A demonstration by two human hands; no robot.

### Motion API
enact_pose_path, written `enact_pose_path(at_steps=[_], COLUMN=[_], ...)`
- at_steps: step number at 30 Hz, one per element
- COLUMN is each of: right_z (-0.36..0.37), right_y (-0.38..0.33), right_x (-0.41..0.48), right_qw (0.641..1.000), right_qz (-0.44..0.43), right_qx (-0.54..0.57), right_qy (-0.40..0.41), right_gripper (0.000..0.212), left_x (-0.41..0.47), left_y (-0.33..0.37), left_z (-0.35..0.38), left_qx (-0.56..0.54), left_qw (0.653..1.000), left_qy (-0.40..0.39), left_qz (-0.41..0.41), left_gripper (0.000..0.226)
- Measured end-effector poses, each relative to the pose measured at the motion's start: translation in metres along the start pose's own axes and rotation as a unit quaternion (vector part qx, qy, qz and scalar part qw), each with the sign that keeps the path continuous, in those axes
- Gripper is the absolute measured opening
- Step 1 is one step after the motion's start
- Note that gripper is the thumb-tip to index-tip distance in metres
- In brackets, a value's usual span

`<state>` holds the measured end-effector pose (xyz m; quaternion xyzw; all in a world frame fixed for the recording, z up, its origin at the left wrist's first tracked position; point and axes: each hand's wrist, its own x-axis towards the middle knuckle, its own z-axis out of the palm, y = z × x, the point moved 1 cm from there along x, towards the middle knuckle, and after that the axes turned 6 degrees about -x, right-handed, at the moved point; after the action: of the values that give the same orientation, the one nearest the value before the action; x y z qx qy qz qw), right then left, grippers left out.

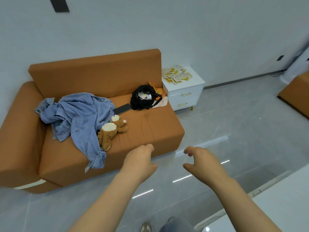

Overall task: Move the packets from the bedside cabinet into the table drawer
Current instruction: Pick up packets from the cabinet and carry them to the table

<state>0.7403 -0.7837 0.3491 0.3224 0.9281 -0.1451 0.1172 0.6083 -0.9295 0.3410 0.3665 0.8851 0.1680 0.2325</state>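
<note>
Several white and yellow packets (176, 74) lie in a loose heap on top of a white bedside cabinet (186, 94) with two gold-handled drawers, at the sofa's right end. My left hand (141, 162) and my right hand (201, 163) hang in the air well short of the cabinet, over the floor in front of the sofa. Both hold nothing, and their fingers are loosely curled. The corner of a white table (275, 210) shows at the lower right; its drawer is out of view.
A brown sofa (158, 129) carries a denim shirt (78, 114), a teddy bear (112, 129), a dark phone (122, 108) and a black bag (144, 97). Grey tiled floor lies between me and the cabinet. Another brown seat (296, 94) stands at the right edge.
</note>
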Motion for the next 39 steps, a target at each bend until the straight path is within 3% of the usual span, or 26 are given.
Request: enact_pose_path(at_steps=[13,23,39], right_z=[-0.061,-0.121,-0.177], right_y=[0.074,0.156,0.202], right_x=[0.141,0.259,0.446], right_qw=[1.000,1.000,1.000], right_qz=[0.010,-0.012,0.000], right_qx=[0.010,-0.003,-0.003], right_qy=[0.004,-0.003,-0.027], right_gripper=[0.037,0.046,0.047], left_x=[0.165,0.291,0.490], left_y=[0.067,0.149,0.179], left_z=[-0.015,-0.017,-0.052], left_qx=[-0.001,-0.004,-0.018], left_qw=[1.000,1.000,0.999], left_qy=[-0.016,-0.022,-0.026], left_qz=[0.006,-0.016,-0.021], left_gripper=[0.039,0.043,0.038])
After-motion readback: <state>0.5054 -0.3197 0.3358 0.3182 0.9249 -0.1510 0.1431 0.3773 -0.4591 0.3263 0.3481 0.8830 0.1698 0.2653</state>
